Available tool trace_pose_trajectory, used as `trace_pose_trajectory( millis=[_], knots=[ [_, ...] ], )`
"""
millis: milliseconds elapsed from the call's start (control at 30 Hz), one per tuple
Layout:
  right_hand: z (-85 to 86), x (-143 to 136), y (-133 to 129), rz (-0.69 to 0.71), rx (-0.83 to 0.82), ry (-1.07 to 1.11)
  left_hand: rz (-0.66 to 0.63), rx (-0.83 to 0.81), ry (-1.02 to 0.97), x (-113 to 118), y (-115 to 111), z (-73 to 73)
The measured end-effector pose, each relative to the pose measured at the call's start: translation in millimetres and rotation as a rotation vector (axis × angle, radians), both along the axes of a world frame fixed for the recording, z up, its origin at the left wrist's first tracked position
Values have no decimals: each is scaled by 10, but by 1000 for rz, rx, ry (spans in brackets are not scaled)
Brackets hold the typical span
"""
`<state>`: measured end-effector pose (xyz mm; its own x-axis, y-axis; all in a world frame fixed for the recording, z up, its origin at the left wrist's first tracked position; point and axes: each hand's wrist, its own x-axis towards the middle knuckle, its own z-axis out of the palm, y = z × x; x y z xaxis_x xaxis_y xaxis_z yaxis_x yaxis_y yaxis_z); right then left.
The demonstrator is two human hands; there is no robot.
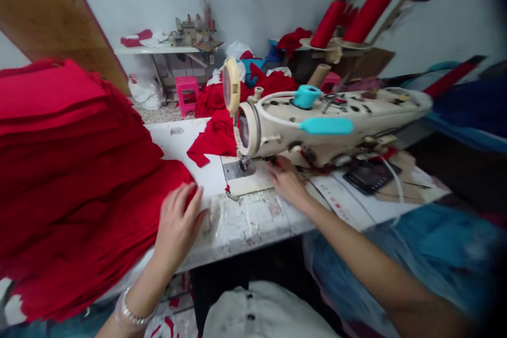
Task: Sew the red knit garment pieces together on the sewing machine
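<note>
A tall pile of red cloth pieces point(79, 169) fills the left of the table. My left hand point(179, 219) rests at its right edge, fingers spread over the cloth's corner and the table. On the sewing machine point(328, 121), a red piece of cloth point(216, 140) lies behind and left of the needle area. My right hand point(287, 179) reaches under the machine arm, right of the metal needle plate point(240, 169); its fingertips are partly hidden against small dark parts, and whether they hold anything cannot be seen.
A phone point(372, 175) lies on the table at the right, beside brown card. Red thread cones point(328, 24) stand behind the machine. Further back are a pink stool point(187, 94), heaped cloth and another machine point(194, 31). Blue fabric point(447, 243) hangs at the lower right.
</note>
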<state>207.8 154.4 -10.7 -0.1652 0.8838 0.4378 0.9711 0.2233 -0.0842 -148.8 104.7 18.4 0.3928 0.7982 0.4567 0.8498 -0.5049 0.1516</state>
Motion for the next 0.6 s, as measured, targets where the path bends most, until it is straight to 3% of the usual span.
trace_pose_trajectory(
  millis=[67,167,267,333,400,467,533,600],
  knots=[
    [47,111,-283,-75,-51,-73,-163,-130,-94,269,52,-51],
    [165,334,-489,-195,-129,-161,-160,-285,-149,652,280,-148],
    [243,515,-393,-268,-220,-236,-109,-328,-166,892,471,-155],
    [254,586,-262,-303,-263,-275,-113,-368,-164,914,422,-85],
    [255,619,-164,-342,-277,-300,-150,-411,-154,781,181,11],
    [267,608,-143,-366,-256,-311,-223,-538,-115,491,-222,88],
    [278,557,-195,-344,-203,-310,-302,-849,-14,108,-703,127],
    [248,480,-288,-264,-121,-295,-214,-1106,98,-257,-1147,166]
  ],
)
